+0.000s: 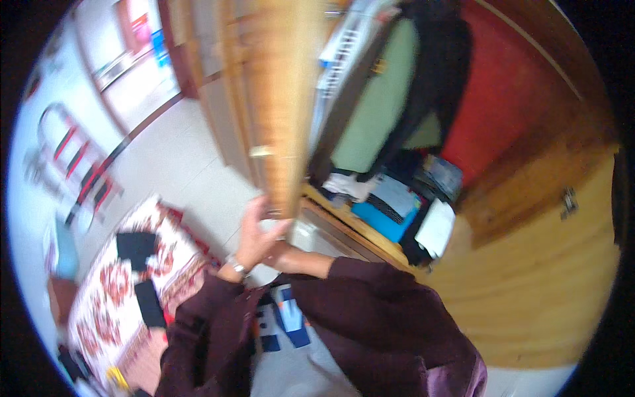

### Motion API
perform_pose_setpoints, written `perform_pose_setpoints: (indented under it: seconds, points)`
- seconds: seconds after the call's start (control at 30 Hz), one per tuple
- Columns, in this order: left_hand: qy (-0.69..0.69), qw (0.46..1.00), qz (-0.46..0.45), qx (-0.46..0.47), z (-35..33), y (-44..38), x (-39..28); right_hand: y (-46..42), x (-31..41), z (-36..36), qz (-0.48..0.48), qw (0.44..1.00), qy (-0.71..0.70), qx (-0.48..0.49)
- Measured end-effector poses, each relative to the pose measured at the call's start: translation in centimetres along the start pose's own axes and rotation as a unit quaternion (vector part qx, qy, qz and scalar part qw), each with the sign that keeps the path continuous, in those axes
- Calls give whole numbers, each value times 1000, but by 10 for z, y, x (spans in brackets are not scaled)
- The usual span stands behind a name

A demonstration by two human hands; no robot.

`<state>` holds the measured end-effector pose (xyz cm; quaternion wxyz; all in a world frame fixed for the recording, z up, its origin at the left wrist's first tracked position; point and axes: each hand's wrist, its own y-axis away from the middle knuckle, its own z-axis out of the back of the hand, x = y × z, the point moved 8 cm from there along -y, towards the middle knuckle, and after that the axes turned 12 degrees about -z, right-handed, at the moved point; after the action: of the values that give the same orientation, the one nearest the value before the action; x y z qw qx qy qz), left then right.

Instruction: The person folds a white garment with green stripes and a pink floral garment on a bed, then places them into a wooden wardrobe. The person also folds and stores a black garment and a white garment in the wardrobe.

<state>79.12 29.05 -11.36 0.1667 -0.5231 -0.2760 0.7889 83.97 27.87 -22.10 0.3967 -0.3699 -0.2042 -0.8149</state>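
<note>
A wooden wardrobe door (285,109) stands edge-on in front of me, blurred. My left hand (254,233), with a watch on the wrist, grips the end of the door nearest me, fingers along its left side. Close against it is my right hand (279,252), partly hidden behind the left, so its grip is unclear. To the right of the door, the open wardrobe holds hanging clothes, among them a green garment (382,104) and a black garment (441,64). Below them lie folded clothes, including a bright blue one (384,218) and a white one (436,226).
A second wardrobe door (536,278) with a metal hinge (569,203) stands open at right. At left, a bed with a floral cover (111,283) bears dark cloths (136,248). A stepladder (79,154) leans by the wall near a doorway (139,64).
</note>
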Motion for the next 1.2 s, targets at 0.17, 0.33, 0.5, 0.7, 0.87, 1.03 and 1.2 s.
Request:
perform_pose_setpoints:
  seconds: [0.17, 0.33, 0.5, 0.7, 0.87, 1.03, 1.2]
  points:
    - [83, 982, -90, 146, -84, -31, -64, 41, -92, -16, -5, 997, -72, 12]
    - [147, 971, -109, 156, -140, -47, -79, 100, -235, 8, -60, 979, 183, -72]
    - [132, 975, -146, 105, -116, -21, -77, 91, -255, 35, -130, 980, -16, -150]
    - [26, 987, 144, -73, -39, 74, 75, 20, -152, 22, -172, 972, 17, -158]
    - [-7, 789, 407, -460, 95, 283, 190, -31, -126, -70, -184, 978, 91, 29]
    - [-269, 646, 481, -528, 194, 415, 157, -57, -106, -156, -155, 967, 67, 192]
    - [-439, 626, 440, -471, 280, 447, 153, -69, -96, -217, -116, 939, 113, 302]
